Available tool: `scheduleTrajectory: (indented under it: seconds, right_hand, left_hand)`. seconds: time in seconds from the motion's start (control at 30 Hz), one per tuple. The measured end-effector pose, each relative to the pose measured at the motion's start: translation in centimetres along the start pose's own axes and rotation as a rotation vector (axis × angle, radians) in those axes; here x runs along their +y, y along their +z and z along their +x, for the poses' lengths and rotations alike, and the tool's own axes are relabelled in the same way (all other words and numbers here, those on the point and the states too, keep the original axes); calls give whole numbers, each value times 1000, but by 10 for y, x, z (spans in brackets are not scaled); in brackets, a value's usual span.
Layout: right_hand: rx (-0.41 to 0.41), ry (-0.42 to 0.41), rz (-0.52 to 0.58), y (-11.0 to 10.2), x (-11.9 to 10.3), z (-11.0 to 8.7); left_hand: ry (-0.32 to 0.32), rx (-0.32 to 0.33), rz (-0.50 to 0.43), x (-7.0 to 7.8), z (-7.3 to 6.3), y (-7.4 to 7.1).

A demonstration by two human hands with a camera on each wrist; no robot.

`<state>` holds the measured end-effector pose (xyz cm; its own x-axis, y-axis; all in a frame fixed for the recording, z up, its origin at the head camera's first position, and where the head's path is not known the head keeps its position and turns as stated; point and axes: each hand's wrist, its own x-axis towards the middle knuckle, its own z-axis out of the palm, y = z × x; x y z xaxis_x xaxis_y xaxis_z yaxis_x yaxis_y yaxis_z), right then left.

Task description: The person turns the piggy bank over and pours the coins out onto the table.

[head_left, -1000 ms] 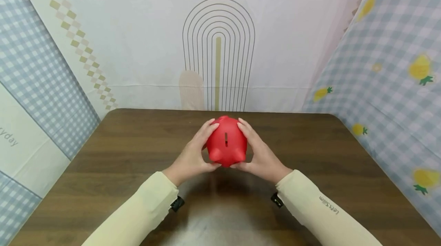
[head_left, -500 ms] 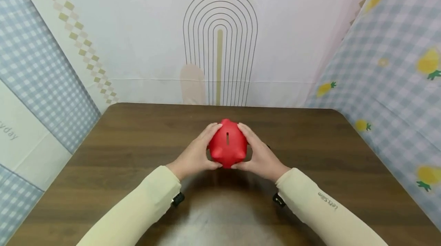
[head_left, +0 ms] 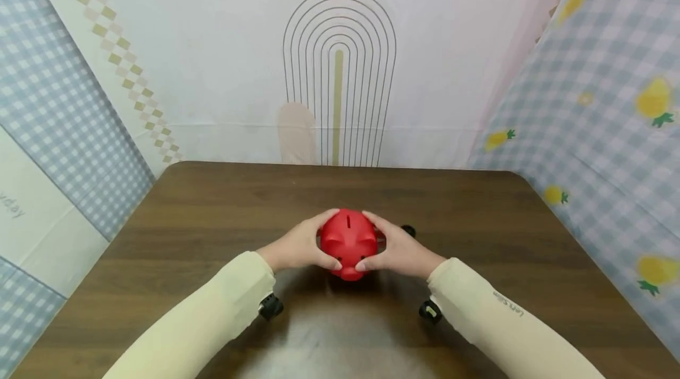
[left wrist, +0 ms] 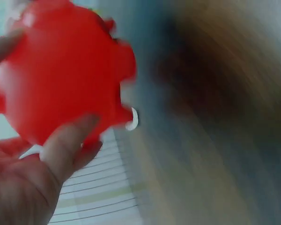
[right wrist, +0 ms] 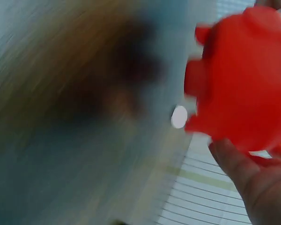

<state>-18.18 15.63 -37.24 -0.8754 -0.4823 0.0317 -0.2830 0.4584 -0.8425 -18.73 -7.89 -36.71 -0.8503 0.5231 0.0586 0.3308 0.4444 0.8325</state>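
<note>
A red piggy bank (head_left: 349, 243) is held between both hands at the middle of the table, tipped with its snout toward me and its coin slot at the far side of its top. My left hand (head_left: 301, 244) grips its left side, thumb beside the face. On the opposite side my right hand (head_left: 398, 249) grips it in the same way. Short red legs stick out from the piggy bank (left wrist: 61, 70) in the left wrist view. Beyond a leg in the right wrist view shows a small white disc (right wrist: 179, 116).
The brown wooden table (head_left: 212, 208) extends on all sides. A small dark round thing (head_left: 408, 230) lies just behind my right hand. A white patterned cloth (head_left: 223, 60) hangs at the back, with a checked cloth (head_left: 574, 107) at the right.
The piggy bank has tipped toward me, so its face now shows and its slot sits farther back. Both hands have turned with it. The dark round thing has come into fuller view.
</note>
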Motion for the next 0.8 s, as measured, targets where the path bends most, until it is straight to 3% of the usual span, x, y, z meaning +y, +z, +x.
scheduleTrajectory:
  seconds: [0.07, 0.17, 0.23, 0.4, 0.47, 0.53, 0.67, 0.7, 0.73, 0.8]
  right_hand:
    - [-30, 97, 49, 0, 2, 0]
    - [-10, 52, 41, 1, 3, 1]
    - [37, -58, -24, 2, 4, 1]
    - [227, -446, -347, 3, 6, 0]
    - [251, -494, -373, 3, 6, 1]
    - [167, -384, -251, 3, 6, 2]
    - [-12, 15, 22, 2, 4, 4]
    - [-23, 64, 44, 2, 4, 4]
    - [-26, 79, 43, 2, 3, 4]
    - [-5, 29, 12, 2, 2, 5]
  left_hand:
    - [-71, -45, -54, -2, 1, 0]
    - [-11, -15, -33, -4, 3, 1]
    - [84, 45, 26, -4, 3, 2]
    - [334, 217, 254, -2, -3, 4]
    - [355, 240, 290, 0, -4, 4]
    - [275, 178, 213, -1, -2, 2]
    - [-16, -2, -2, -3, 1, -1]
    - [-53, -21, -33, -4, 1, -2]
    - [-60, -29, -38, -4, 2, -2]
    - [-13, -2, -22, -4, 2, -2]
